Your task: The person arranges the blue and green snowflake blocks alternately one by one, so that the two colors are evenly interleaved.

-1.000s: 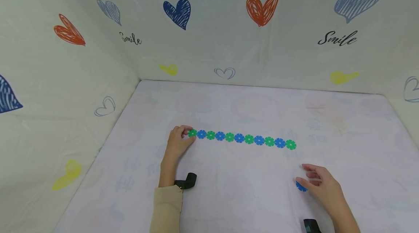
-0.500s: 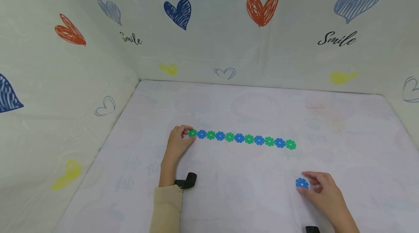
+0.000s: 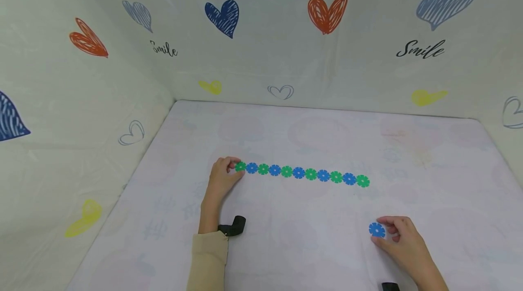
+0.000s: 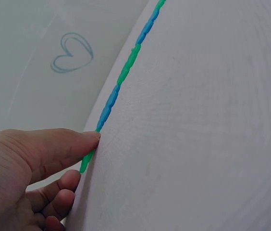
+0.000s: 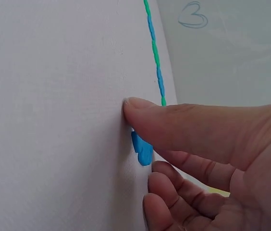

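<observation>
**Q:** Moved since one second ago?

**A:** Right hand (image 3: 402,241) only: drawn slightly back toward 6 o'clock, uncovering the blue disc (image 3: 377,229), formerly half hidden beneath the fingers. Left hand (image 3: 222,177) and chain (image 3: 302,173) unchanged.

**Q:** State of the fingers?

**A:** Right: thumb and curled fingers (image 5: 183,125) closed on the rim of the blue disc (image 5: 141,148), pinching it low against the tabletop (image 3: 310,241). Left: thumb and forefinger (image 4: 73,144) pressed on the green end piece of the chain (image 4: 118,84), pinning it flat.

**Q:** Location of the pieces?

**A:** Chain across mid-tabletop, running from 9 o'clock toward 3 o'clock. Loose blue disc well apart from it, at about 5 o'clock of the chain's right end.

**Q:** Appearance?

**A:** Small flat plastic disc, bright blue, notched like a cog, pale hub. Chain of eleven such pieces, green and blue alternating, green at both ends, edges interlocked.

**Q:** Likely faults from here?

**A:** Probably slippage: thin disc, shallow pinch at the rim only. Possibly buckling or separation of the chain under an end-on push, held as it is at one end alone. Misaligned notches, judged likely to jam rather than seat.
</observation>
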The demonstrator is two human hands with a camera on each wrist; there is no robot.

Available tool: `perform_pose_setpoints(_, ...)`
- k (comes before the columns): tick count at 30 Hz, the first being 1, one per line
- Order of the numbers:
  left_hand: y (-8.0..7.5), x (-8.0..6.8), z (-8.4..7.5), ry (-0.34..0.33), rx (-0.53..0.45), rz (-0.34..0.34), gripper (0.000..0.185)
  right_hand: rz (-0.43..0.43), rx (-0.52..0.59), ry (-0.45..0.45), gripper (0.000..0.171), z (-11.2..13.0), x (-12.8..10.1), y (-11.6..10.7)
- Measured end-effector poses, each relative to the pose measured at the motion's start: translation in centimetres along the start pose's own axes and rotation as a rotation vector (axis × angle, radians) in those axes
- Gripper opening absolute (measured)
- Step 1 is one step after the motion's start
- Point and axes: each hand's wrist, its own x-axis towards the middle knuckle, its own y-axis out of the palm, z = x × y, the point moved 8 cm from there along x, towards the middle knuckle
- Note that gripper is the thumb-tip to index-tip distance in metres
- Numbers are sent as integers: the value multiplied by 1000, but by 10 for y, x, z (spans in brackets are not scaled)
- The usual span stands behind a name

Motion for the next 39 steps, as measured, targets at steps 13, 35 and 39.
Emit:
perform_pose_setpoints(13, 0, 0, 0, -7, -1, -4, 33, -3, -2, -8, 54, -3, 1, 1)
perform_pose_setpoints(35, 1, 0, 0, 4, -2, -2, 32, -40, -10, 3, 49, -3, 3, 2)
perform_pose_setpoints(39, 1, 0, 1, 0, 3, 2, 32, -46, -22, -6, 48, -2, 3, 1)
